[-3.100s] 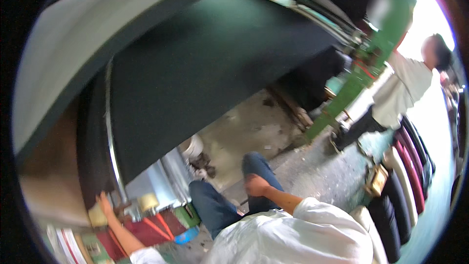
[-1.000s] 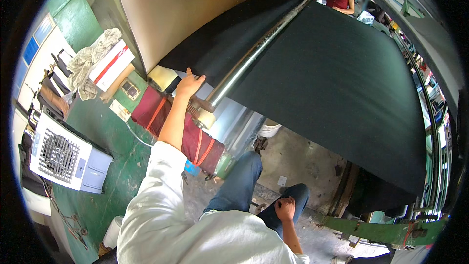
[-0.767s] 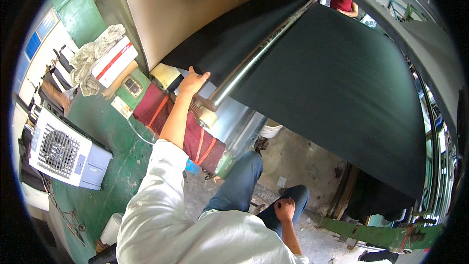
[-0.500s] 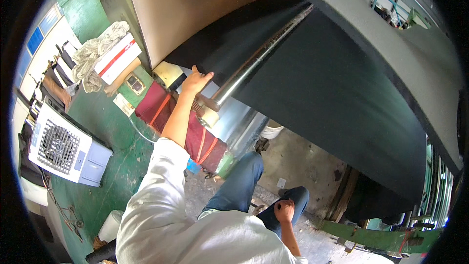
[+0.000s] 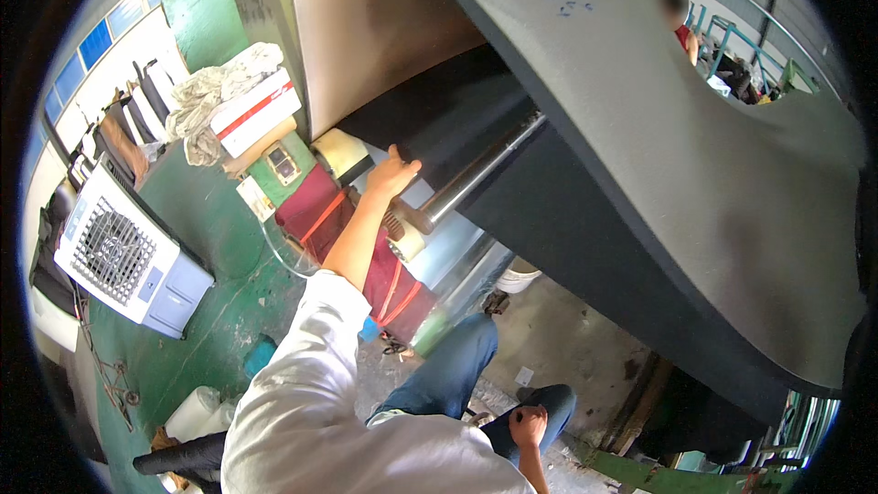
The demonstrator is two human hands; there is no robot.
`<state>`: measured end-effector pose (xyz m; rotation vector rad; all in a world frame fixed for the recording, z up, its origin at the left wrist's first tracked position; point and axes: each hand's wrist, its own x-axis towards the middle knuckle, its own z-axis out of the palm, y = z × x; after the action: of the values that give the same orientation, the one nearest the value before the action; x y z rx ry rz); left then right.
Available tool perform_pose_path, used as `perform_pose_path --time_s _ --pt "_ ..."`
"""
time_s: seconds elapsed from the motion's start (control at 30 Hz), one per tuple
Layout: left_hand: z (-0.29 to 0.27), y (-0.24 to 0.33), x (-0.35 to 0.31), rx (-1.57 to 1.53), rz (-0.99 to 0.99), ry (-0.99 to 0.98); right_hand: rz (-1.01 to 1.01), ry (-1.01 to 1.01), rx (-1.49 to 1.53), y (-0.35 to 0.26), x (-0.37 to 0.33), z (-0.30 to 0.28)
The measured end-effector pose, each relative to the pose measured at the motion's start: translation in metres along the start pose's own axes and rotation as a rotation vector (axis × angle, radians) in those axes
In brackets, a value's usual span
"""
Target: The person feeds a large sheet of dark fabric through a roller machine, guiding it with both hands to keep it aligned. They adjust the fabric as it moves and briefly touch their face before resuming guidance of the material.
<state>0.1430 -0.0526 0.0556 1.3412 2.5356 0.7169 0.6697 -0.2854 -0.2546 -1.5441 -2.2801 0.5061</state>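
My left hand [image 5: 393,176] reaches out at the left edge of a wide black sheet [image 5: 549,174], its fingers apart and holding nothing that shows. Whether the fingertips touch the sheet I cannot tell. Just right of the hand, a shiny metal bar [image 5: 485,165] slants across the sheet, with its thick end near my wrist. Below that end is a pale roll [image 5: 404,245]. My right hand [image 5: 529,425] rests on my right knee, curled into a fist; a dark spot shows in it, too small to make out.
A grey sheet [image 5: 640,174] bulges over the right side. Maroon cloth [image 5: 402,302] with orange straps covers a machine part beside my left forearm. At left stand an air cooler [image 5: 137,256] and a white box [image 5: 256,114] with rags. A person [image 5: 681,23] is far right.
The grey sheet now hangs lower and covers more of the black sheet and the bar. My view has shifted, and a person shows at the upper right. Both hands keep their poses.
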Motion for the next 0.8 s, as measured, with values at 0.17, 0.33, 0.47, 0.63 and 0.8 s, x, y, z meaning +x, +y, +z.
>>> perform_pose_path --time_s 0.17,0.33,0.47,0.63,0.8 --pt "0.000 -0.002 -0.002 0.010 0.026 0.011 0.016 0.002 0.056 -0.009 0.001 -0.011" --pt "-0.002 0.012 -0.011 0.040 0.033 0.007 0.030 0.047 0.038 0.002 -0.004 0.001" --pt "0.001 -0.001 -0.003 -0.010 0.034 0.042 0.042 0.003 0.035 0.003 -0.004 0.003" --pt "0.000 0.010 -0.009 0.092 0.061 -0.020 0.034 0.037 0.032 0.000 -0.006 -0.001" --pt "0.010 -0.016 0.013 0.043 0.018 -0.014 0.023 0.021 0.043 -0.004 -0.004 -0.004"
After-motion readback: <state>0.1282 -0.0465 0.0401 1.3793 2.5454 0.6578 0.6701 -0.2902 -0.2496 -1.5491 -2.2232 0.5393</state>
